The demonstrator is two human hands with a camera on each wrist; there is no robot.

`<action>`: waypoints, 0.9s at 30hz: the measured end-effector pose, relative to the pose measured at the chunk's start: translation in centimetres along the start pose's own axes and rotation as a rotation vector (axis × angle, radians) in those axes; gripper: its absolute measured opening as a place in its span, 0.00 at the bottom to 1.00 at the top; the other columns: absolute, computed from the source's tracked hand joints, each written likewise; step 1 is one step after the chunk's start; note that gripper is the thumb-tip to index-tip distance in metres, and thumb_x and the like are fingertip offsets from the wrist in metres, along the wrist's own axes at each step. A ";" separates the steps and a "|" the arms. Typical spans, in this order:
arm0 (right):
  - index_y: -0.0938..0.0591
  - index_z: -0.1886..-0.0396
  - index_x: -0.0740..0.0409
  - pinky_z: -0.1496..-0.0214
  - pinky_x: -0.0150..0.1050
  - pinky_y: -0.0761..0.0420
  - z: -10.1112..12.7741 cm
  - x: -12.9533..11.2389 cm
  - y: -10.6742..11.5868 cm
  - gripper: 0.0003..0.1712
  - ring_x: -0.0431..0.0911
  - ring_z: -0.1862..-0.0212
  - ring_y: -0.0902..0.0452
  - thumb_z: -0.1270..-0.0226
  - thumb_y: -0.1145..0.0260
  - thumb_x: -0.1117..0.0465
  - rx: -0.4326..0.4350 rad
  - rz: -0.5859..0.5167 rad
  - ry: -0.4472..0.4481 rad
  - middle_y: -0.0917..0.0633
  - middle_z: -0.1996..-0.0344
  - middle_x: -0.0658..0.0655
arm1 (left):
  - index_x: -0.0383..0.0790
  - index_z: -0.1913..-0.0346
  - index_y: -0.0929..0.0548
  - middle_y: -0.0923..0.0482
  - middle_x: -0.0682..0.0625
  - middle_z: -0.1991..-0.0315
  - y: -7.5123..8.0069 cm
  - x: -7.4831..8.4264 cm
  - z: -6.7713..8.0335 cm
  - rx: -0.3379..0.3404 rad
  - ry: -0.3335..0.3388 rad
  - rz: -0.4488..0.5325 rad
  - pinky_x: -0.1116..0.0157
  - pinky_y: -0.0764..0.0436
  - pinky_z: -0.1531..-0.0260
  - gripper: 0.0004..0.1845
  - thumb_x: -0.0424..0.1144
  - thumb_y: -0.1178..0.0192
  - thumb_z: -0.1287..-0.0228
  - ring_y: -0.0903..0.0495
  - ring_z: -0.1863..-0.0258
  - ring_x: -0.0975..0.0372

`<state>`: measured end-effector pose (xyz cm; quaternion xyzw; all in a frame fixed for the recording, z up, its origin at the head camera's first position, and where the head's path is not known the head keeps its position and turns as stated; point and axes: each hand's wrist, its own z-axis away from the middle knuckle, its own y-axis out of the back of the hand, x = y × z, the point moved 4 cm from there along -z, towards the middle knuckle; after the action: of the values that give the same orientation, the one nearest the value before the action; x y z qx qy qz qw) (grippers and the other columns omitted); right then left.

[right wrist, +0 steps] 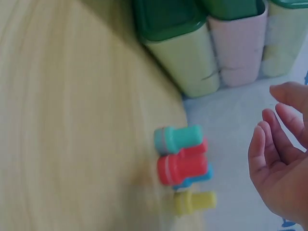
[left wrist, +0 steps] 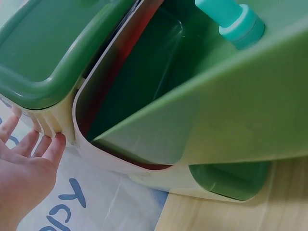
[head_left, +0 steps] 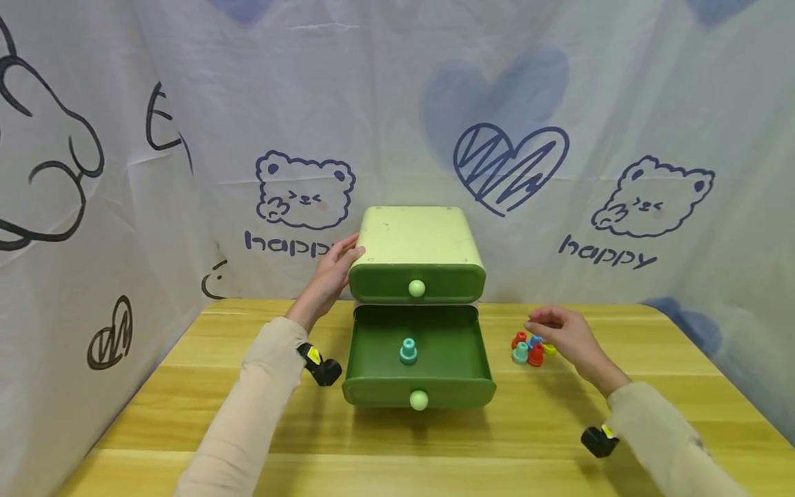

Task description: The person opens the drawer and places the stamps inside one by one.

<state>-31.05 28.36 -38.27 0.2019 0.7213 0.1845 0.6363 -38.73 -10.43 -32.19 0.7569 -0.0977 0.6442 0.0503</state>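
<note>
We are mid-way through loading small stamps into the green drawer unit (head_left: 416, 241) at the back middle of the table (head_left: 186, 386). Our left hand (head_left: 329, 276) rests with straight fingers against the unit's left side, steadying it. The lower drawer (head_left: 459, 345) is pulled out toward the front edge, one teal stamp (head_left: 408, 351) standing inside. Our right hand (head_left: 568, 338) hovers over the cluster of stamps (head_left: 528, 351) right of the drawer, fingers loosely curved, holding nothing; next we judge it must pinch one.
</note>
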 end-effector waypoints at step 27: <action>0.21 0.52 0.72 0.66 0.34 0.22 0.8 5.3 -0.7 0.17 0.48 0.61 0.25 0.37 0.33 0.65 0.021 0.097 -0.076 0.17 0.59 0.63 | 0.39 0.25 0.44 0.47 0.42 0.26 0.1 -0.2 -0.1 0.008 0.002 0.017 0.57 0.37 0.33 0.32 0.42 0.49 0.28 0.40 0.32 0.52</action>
<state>-30.90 30.55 -43.24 0.2501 0.6878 0.1994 0.6516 -38.85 -10.48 -32.33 0.7555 -0.1012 0.6459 0.0420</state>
